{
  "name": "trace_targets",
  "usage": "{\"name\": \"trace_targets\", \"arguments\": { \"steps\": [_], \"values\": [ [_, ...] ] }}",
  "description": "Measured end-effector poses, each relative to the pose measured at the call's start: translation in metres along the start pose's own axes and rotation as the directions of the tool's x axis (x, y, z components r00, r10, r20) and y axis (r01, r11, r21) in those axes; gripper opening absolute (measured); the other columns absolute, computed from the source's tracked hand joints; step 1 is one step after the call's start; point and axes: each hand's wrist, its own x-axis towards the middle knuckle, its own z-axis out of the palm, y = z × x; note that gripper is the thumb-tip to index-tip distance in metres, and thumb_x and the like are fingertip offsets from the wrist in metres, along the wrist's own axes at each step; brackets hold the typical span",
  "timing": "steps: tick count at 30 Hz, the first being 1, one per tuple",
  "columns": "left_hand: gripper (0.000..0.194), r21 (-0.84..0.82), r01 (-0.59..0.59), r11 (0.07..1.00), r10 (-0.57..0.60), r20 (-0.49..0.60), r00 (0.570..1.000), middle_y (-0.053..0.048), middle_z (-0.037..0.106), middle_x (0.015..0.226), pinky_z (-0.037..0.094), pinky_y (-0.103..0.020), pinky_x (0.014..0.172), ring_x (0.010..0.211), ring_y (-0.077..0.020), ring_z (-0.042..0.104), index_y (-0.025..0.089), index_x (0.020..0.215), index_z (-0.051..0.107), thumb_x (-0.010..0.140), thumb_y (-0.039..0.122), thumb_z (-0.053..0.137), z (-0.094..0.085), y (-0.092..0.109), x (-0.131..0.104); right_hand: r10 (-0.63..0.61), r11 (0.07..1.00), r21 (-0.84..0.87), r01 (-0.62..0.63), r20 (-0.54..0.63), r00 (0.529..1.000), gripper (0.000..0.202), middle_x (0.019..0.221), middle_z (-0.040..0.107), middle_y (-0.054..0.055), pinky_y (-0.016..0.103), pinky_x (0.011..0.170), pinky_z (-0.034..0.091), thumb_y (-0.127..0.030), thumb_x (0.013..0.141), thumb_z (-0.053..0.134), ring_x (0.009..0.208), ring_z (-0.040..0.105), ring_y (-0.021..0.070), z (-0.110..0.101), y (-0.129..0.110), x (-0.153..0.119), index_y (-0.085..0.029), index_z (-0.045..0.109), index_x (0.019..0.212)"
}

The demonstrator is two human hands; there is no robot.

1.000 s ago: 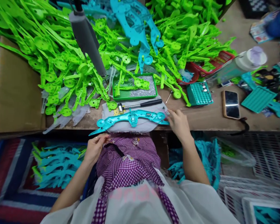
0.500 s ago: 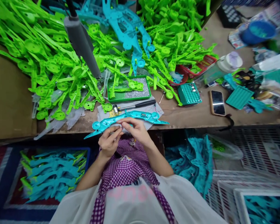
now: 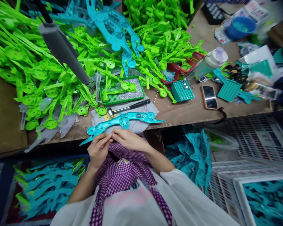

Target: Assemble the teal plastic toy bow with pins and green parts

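Just over the table's front edge, my left hand [image 3: 99,150] and my right hand [image 3: 130,140] meet fingertip to fingertip. Both are closed in a pinch; whatever lies between the fingers is too small or hidden to make out. Right beyond them a long turquoise plastic part [image 3: 106,125] lies hollow side up on a pale cloth [image 3: 153,110]. Thin red wires [image 3: 144,116] trail near a small dark piece in its right half. Behind it rests a hammer [image 3: 132,106] with a black handle. A green tray [image 3: 123,101] holds small silvery pieces and a lime-green part.
A grey powered screwdriver [image 3: 63,51] hangs at upper left over heaped lime-green parts [image 3: 35,75]. Rightward stand a teal perforated box [image 3: 182,91], a phone [image 3: 209,97] and a bottle [image 3: 211,62]. Turquoise parts [image 3: 52,188] fill a crate at lower left; white crates [image 3: 238,194] stand at lower right.
My hands, still pinched together, have drawn back off the turquoise part toward my body, uncovering its middle. The whole view has shifted slightly.
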Motion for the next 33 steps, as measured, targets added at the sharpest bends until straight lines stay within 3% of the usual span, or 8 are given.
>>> {"name": "trace_targets", "arguments": {
  "steps": [5, 10, 14, 17, 19, 22, 25, 33],
  "values": [
    [0.013, -0.01, -0.004, 1.0, 0.006, 0.113, 0.994, -0.003, 0.077, 0.085, 0.059, -0.028, 0.076, 0.077, -0.0171, 0.072, 0.024, 0.091, 0.079, 0.09, 0.033, 0.07, 0.003, 0.009, 0.009, -0.008, 0.994, -0.11, -0.004, -0.107, 0.994, 0.022, 0.093, 0.068, 0.004, 0.03, 0.074, 0.046, -0.037, 0.104, 0.041, 0.083, 0.064, 0.0176, 0.011, 0.009, -0.022, -0.022, 0.056, 0.101],
    [0.019, -0.062, 0.122, 0.991, -0.1, 0.281, 0.954, -0.004, 0.074, 0.079, 0.056, -0.03, 0.076, 0.077, -0.0183, 0.069, 0.022, 0.081, 0.074, 0.092, 0.034, 0.064, 0.007, 0.022, 0.034, -0.225, 0.918, -0.36, 0.165, -0.131, 0.966, 0.025, 0.079, 0.065, 0.005, 0.031, 0.068, 0.043, -0.03, 0.102, 0.041, 0.072, 0.058, 0.0182, -0.004, 0.014, -0.036, -0.02, 0.059, 0.088],
    [0.01, -0.278, 0.223, 0.934, -0.121, 0.34, 0.933, -0.004, 0.072, 0.085, 0.054, -0.029, 0.074, 0.076, -0.0163, 0.067, 0.022, 0.091, 0.072, 0.088, 0.031, 0.068, 0.042, 0.028, 0.09, -0.212, 0.966, -0.214, 0.143, -0.343, 0.915, 0.024, 0.084, 0.066, 0.003, 0.03, 0.072, 0.046, -0.04, 0.1, 0.048, 0.075, 0.057, 0.016, -0.045, 0.036, -0.015, -0.023, 0.062, 0.09],
    [0.028, -0.426, 0.388, 0.817, -0.269, 0.313, 0.911, -0.007, 0.071, 0.104, 0.055, -0.029, 0.076, 0.083, -0.0164, 0.068, 0.022, 0.106, 0.069, 0.081, 0.031, 0.077, 0.062, 0.025, 0.106, -0.093, 0.994, -0.1, 0.05, -0.491, 0.866, 0.031, 0.086, 0.066, 0.003, 0.031, 0.076, 0.047, -0.05, 0.095, 0.052, 0.08, 0.058, 0.0165, -0.061, 0.065, 0.005, -0.023, 0.062, 0.089],
    [0.025, -0.477, 0.539, 0.694, -0.402, 0.364, 0.84, -0.007, 0.071, 0.098, 0.055, -0.029, 0.071, 0.077, -0.0156, 0.067, 0.02, 0.103, 0.068, 0.084, 0.035, 0.075, 0.064, 0.022, 0.087, -0.028, 0.999, -0.039, 0.009, -0.503, 0.864, 0.036, 0.085, 0.066, 0.004, 0.032, 0.076, 0.047, -0.054, 0.092, 0.053, 0.08, 0.059, 0.017, -0.06, 0.084, 0.009, -0.021, 0.063, 0.086],
    [0.03, -0.486, 0.762, 0.428, -0.626, 0.448, 0.638, -0.007, 0.071, 0.096, 0.057, -0.029, 0.074, 0.083, -0.0167, 0.07, 0.018, 0.102, 0.065, 0.079, 0.032, 0.078, 0.059, 0.017, 0.036, 0.008, 1.0, 0.024, 0.006, -0.527, 0.85, 0.037, 0.082, 0.066, 0.005, 0.033, 0.078, 0.048, -0.055, 0.09, 0.055, 0.079, 0.059, 0.0179, -0.049, 0.103, 0.005, -0.02, 0.064, 0.083],
    [0.039, -0.57, 0.807, 0.151, -0.758, 0.458, 0.465, -0.008, 0.071, 0.113, 0.056, -0.032, 0.093, 0.104, -0.0182, 0.07, 0.019, 0.108, 0.062, 0.073, 0.019, 0.079, 0.057, 0.016, 0.006, 0.022, 0.999, 0.046, 0.004, -0.544, 0.839, 0.035, 0.085, 0.068, 0.005, 0.035, 0.081, 0.049, -0.054, 0.09, 0.056, 0.083, 0.061, 0.0188, -0.042, 0.108, -0.001, -0.021, 0.065, 0.084],
    [0.014, -0.662, 0.749, 0.005, -0.745, 0.497, 0.445, -0.004, 0.073, 0.097, 0.052, -0.033, 0.101, 0.101, -0.015, 0.07, 0.02, 0.085, 0.059, 0.077, 0.02, 0.071, 0.069, 0.012, 0.025, -0.073, 0.997, -0.024, 0.07, -0.475, 0.877, 0.032, 0.086, 0.071, 0.005, 0.034, 0.077, 0.05, -0.051, 0.093, 0.057, 0.081, 0.064, 0.0185, -0.047, 0.107, -0.01, -0.021, 0.067, 0.085]
  ]
}}
